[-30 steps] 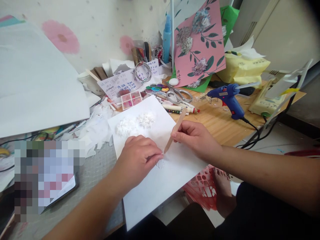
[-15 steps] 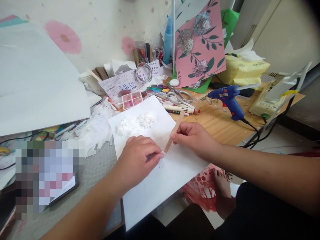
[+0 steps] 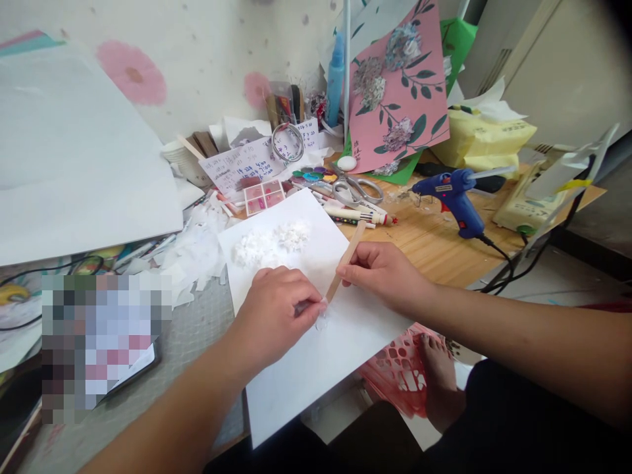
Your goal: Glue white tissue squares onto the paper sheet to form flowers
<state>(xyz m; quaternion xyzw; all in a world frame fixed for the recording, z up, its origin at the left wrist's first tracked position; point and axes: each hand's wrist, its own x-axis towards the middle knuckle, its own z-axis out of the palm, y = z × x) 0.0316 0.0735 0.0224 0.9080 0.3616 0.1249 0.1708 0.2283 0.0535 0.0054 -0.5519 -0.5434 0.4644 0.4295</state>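
A white sheet of paper (image 3: 296, 395) lies slanted over the front of the desk, and two fluffy white paper clusters (image 3: 292, 236) sit on its far part. My right hand (image 3: 382, 273) pinches a flat wooden craft stick (image 3: 347, 258), held at a slant with its lower end down by the sheet. Closed beside that lower end is my left hand (image 3: 281, 306), its thumb and forefinger pinching a small whitish piece (image 3: 323, 303) that touches the stick's tip. A clear glossy spot (image 3: 322, 322) shows on the paper just below the fingertips.
A blue glue gun (image 3: 457, 197) stands on the desk at right, its cord running off the edge. Scissors (image 3: 358, 189), pens and a pink palette (image 3: 264, 197) lie behind the sheet. White paper scraps (image 3: 197, 240) and a blurred-out phone (image 3: 128, 375) are at left.
The view has shifted slightly, so the background sits a little further right. Both hands keep almost the same pose, the stick still at the left fingertips.
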